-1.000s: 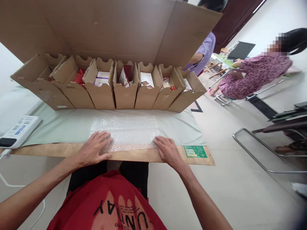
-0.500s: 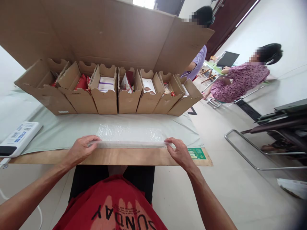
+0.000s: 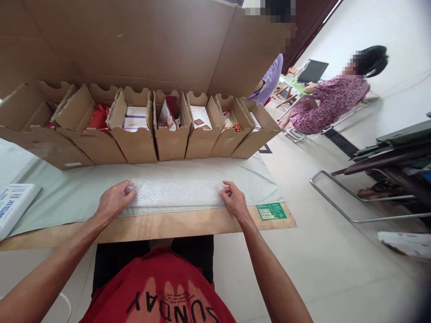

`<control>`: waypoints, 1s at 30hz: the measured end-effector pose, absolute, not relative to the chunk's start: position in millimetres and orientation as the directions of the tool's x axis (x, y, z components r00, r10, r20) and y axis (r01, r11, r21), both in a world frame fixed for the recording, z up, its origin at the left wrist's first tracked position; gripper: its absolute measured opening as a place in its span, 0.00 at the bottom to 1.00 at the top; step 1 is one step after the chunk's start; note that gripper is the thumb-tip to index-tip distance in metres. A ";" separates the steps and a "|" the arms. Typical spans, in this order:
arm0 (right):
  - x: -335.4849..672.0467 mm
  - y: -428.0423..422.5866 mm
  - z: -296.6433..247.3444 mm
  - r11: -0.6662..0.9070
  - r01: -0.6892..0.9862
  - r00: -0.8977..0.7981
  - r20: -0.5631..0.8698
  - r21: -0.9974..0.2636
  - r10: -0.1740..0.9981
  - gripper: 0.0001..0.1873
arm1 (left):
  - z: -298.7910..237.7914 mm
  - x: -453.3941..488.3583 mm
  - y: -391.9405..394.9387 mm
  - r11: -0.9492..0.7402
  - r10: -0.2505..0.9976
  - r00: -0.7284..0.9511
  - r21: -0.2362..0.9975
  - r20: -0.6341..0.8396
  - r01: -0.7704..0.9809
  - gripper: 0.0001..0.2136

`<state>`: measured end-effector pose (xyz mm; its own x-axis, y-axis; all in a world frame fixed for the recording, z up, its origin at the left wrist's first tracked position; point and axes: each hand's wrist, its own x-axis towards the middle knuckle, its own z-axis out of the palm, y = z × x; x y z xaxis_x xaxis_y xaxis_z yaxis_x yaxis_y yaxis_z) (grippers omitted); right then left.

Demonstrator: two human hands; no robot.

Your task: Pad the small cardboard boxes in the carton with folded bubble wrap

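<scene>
A long, flat strip of bubble wrap (image 3: 178, 193) lies across the cloth near the table's front edge. At its left end, my left hand (image 3: 116, 197) pinches the edge between thumb and fingers. My right hand (image 3: 233, 199) grips the opposite end, its fingers curled against the film. The wrap looks folded into a narrow band, and whether anything lies inside it I cannot make out.
Behind the wrap stands a row of several cardboard bins (image 3: 171, 143) holding packets and small boxes. A white device (image 3: 18, 206) lies at the left. A green label (image 3: 271, 211) marks the wooden edge. Two people are beyond, one seated (image 3: 330, 105). A metal-framed chair (image 3: 336, 202) stands right.
Both hands have moved a little away from my body, and the bubble wrap's near edge now lies flatter, as a narrower band. The view has shifted slightly to the right.
</scene>
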<state>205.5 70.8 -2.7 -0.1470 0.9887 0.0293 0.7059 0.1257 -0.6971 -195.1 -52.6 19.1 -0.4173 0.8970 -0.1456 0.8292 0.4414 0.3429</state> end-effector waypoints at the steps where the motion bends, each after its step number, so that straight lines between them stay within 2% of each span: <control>1: 206.0 69.6 -1.7 0.108 0.728 -0.127 0.022 -0.677 0.992 0.23 | 19.5 -195.3 -54.4 0.440 0.898 -0.421 0.291 -0.128 0.849 0.21; 4: 205.9 71.4 3.3 0.053 0.786 -0.067 -0.001 -0.616 0.998 0.22 | 20.7 -200.0 -59.3 0.449 0.893 -0.438 0.177 -0.100 0.876 0.27; 6: 201.2 77.6 5.5 0.031 0.809 -0.052 -0.019 -0.587 0.998 0.20 | 20.8 -204.3 -59.4 0.476 0.877 -0.459 0.135 -0.144 0.869 0.27; 9: 187.8 88.7 6.8 0.025 0.821 -0.073 -0.061 -0.571 0.995 0.11 | 19.7 -207.1 -55.3 0.468 0.870 -0.435 0.112 -0.233 0.876 0.20; 11: 180.0 91.6 9.5 0.038 0.811 -0.107 -0.085 -0.584 0.991 0.04 | 18.7 -206.0 -53.4 0.430 0.886 -0.394 0.118 -0.244 0.895 0.15; 14: 180.9 79.4 20.1 0.077 0.762 -0.160 -0.071 -0.643 0.985 0.10 | 17.8 -203.1 -55.0 0.366 0.927 -0.350 0.128 -0.135 0.922 0.10; 16: 192.5 58.2 29.1 0.107 0.715 -0.191 -0.047 -0.690 0.980 0.11 | 18.6 -200.0 -54.2 0.282 0.958 -0.287 0.144 0.021 0.949 0.08; 19: 218.9 11.6 35.6 0.064 0.585 -0.222 -0.084 -0.808 0.971 0.13 | 23.8 -187.3 -37.1 0.071 0.947 -0.124 0.182 0.297 0.981 0.08; 20: 227.0 -5.9 34.5 -0.027 0.478 -0.208 -0.143 -0.878 0.968 0.15 | 26.5 -179.3 -26.2 0.009 0.930 -0.079 0.193 0.359 0.981 0.08; 22: 238.0 -40.6 26.9 -0.218 0.282 -0.150 -0.267 -0.934 0.952 0.24 | 31.9 -157.0 -0.4 -0.069 0.909 -0.025 0.209 0.417 0.975 0.09; 24: 239.2 -72.8 13.4 -0.355 0.126 -0.100 -0.368 -0.926 0.925 0.29 | 34.4 -128.5 21.4 -0.124 0.888 0.005 0.229 0.460 0.965 0.11; 26: 231.5 -100.9 -2.7 -0.439 0.011 -0.085 -0.438 -0.899 0.895 0.26 | 31.9 -98.7 27.7 -0.239 0.848 0.058 0.281 0.526 0.929 0.17; 28: 218.6 -123.6 -16.4 -0.518 -0.091 -0.105 -0.509 -0.851 0.855 0.25 | 24.6 -73.9 13.8 -0.423 0.819 0.188 0.350 0.542 0.836 0.18; 30: 205.1 -138.8 -22.6 -0.579 -0.165 -0.167 -0.556 -0.798 0.814 0.25 | 15.9 -59.0 -14.7 -0.572 0.805 0.370 0.446 0.463 0.688 0.14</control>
